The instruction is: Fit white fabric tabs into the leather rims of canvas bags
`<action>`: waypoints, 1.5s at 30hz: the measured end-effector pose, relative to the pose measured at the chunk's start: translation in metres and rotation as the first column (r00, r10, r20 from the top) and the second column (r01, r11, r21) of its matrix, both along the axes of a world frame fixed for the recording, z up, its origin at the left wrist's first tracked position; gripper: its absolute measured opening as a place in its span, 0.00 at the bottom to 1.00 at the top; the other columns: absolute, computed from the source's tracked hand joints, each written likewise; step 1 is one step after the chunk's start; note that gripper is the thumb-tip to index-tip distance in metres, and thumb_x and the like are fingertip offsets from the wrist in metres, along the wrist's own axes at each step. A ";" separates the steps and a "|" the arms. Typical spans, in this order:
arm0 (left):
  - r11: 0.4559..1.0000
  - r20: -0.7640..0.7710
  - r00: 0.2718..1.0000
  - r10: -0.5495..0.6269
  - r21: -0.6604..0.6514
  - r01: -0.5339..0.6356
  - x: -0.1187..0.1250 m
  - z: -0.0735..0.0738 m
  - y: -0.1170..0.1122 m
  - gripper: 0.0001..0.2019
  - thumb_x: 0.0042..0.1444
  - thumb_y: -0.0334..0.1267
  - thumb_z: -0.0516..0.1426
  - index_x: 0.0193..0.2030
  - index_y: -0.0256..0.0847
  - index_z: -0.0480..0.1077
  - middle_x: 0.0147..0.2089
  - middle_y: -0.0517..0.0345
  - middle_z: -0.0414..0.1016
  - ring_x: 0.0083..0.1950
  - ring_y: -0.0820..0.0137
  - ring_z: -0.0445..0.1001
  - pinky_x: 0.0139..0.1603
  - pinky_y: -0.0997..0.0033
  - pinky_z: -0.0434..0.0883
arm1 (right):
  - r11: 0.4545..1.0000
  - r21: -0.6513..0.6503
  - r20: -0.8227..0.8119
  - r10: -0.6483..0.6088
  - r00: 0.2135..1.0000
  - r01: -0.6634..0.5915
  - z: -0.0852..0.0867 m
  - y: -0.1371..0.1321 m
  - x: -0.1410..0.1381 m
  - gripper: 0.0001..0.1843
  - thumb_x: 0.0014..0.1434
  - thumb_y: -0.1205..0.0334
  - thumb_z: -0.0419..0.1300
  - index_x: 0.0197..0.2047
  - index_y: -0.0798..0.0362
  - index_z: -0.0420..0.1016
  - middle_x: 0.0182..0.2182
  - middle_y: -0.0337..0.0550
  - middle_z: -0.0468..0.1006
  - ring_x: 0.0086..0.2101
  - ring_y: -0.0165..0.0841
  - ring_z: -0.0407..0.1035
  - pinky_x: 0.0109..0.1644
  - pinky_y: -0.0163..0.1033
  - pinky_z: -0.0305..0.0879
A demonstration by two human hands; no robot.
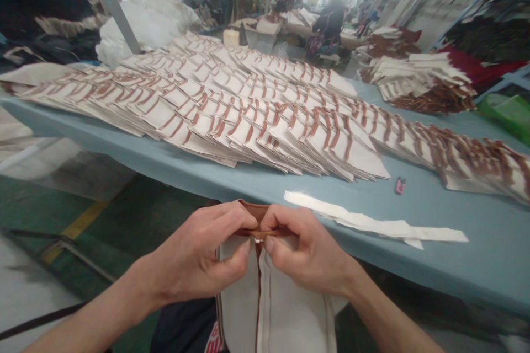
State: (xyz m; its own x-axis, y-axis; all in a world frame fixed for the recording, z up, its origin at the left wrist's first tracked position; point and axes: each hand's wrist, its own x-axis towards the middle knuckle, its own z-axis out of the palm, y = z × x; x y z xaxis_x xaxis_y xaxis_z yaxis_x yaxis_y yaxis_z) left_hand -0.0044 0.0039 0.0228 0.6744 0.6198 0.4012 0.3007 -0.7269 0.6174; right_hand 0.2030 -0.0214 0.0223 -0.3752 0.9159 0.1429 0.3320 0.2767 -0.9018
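Upright in front of my lap is a sewn fabric piece (298,309), off-white with a brown strip along its top edge and a brown seam down the middle. My left hand (211,248) pinches the brown edge just left of that seam, thumb below and fingers over the top. On the other side of the seam, my right hand (302,248) pinches the same edge. Both thumbs nearly meet at a small pale spot on the seam, too small to make out. The fingertips partly cover the edge.
Overlapping rows of similar off-white and brown pieces (248,127) cover much of the blue-topped table (194,171). White strips (372,223) and a small pink tool (399,185) lie near its front edge. Farther right is a heaped stack (426,80). People work in the background.
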 end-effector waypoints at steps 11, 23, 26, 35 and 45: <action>0.989 -0.165 0.985 -0.047 0.131 0.069 -0.010 -0.024 0.020 0.16 0.74 0.32 0.44 0.37 0.40 0.68 0.31 0.59 0.73 0.32 0.70 0.71 0.35 0.73 0.68 | 0.990 0.142 0.026 -0.013 1.000 0.010 -0.003 -0.002 0.002 0.05 0.51 0.69 0.53 0.27 0.50 0.65 0.22 0.33 0.69 0.22 0.26 0.57 0.25 0.31 0.53; 0.975 -0.289 0.933 -0.216 -0.107 0.193 -0.003 0.015 0.013 0.14 0.74 0.39 0.50 0.35 0.41 0.67 0.32 0.61 0.73 0.34 0.69 0.71 0.35 0.72 0.62 | 0.966 0.224 0.125 0.103 0.987 -0.130 0.003 -0.007 0.014 0.05 0.60 0.69 0.57 0.33 0.51 0.69 0.26 0.35 0.73 0.26 0.29 0.64 0.34 0.34 0.59; 0.978 -0.277 0.941 -0.196 -0.125 0.167 -0.001 0.016 0.010 0.12 0.71 0.35 0.52 0.32 0.41 0.65 0.30 0.62 0.69 0.31 0.71 0.68 0.33 0.71 0.59 | 0.973 0.192 0.117 0.106 0.987 -0.127 0.009 -0.009 0.015 0.05 0.59 0.68 0.56 0.33 0.51 0.68 0.28 0.37 0.74 0.28 0.30 0.65 0.36 0.36 0.59; 0.484 0.446 0.889 0.105 -0.804 0.346 0.022 -0.012 -0.005 0.23 0.62 0.51 0.61 0.25 0.41 0.56 0.25 0.69 0.54 0.26 0.77 0.50 0.26 0.76 0.51 | 0.977 -0.155 -0.429 0.067 0.901 -0.147 -0.006 -0.003 0.003 0.19 0.68 0.49 0.55 0.30 0.52 0.67 0.26 0.37 0.68 0.27 0.29 0.58 0.32 0.35 0.55; 0.483 0.518 0.852 0.074 -0.766 0.424 0.017 -0.025 -0.005 0.25 0.61 0.57 0.63 0.27 0.38 0.63 0.28 0.65 0.58 0.29 0.75 0.54 0.30 0.75 0.54 | 0.947 -0.278 -0.495 0.001 0.869 -0.159 -0.014 -0.006 -0.002 0.32 0.60 0.31 0.61 0.25 0.51 0.61 0.23 0.33 0.58 0.26 0.28 0.49 0.29 0.35 0.46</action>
